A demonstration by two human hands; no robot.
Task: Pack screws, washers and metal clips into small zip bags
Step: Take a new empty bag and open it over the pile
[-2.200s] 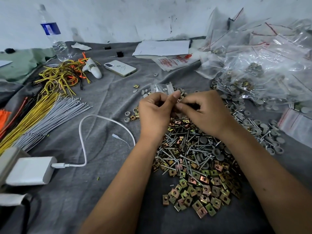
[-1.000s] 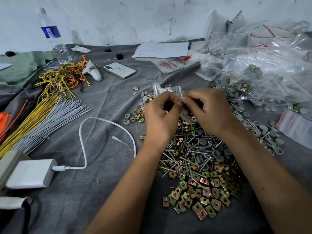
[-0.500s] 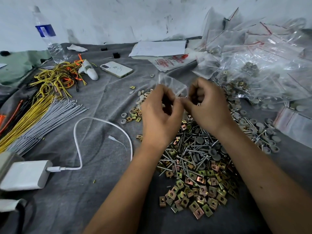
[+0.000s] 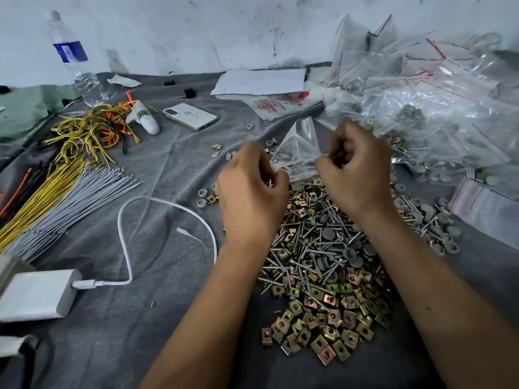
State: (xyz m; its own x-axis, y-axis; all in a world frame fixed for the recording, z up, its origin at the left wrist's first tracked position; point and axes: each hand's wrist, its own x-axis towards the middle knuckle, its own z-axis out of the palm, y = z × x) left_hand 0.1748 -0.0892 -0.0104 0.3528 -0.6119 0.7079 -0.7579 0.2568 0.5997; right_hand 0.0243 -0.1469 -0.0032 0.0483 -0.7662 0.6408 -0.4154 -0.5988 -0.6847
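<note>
While both forearms reach in from the bottom edge, the left hand (image 4: 251, 195) and the right hand (image 4: 355, 175) hold a small clear bag (image 4: 299, 148) between them, above the far end of the hardware pile. Each hand has its fingers curled in, pinching one side of the bag's near edge; the bag stands up behind them, and a few pieces show dimly through the plastic. Below the hands, on the grey cloth (image 4: 157, 169), lie screws (image 4: 309, 248) mixed with grey washers (image 4: 327, 235), and nearer the person a spread of brass-coloured clips (image 4: 323, 327). To the right sits a heap of filled bags (image 4: 438, 116). To the left lie bundles of wires (image 4: 56, 189), a white cable (image 4: 126, 237) plugged into a charger (image 4: 33, 294), a phone (image 4: 190, 116) and a bottle (image 4: 75, 60).
</note>
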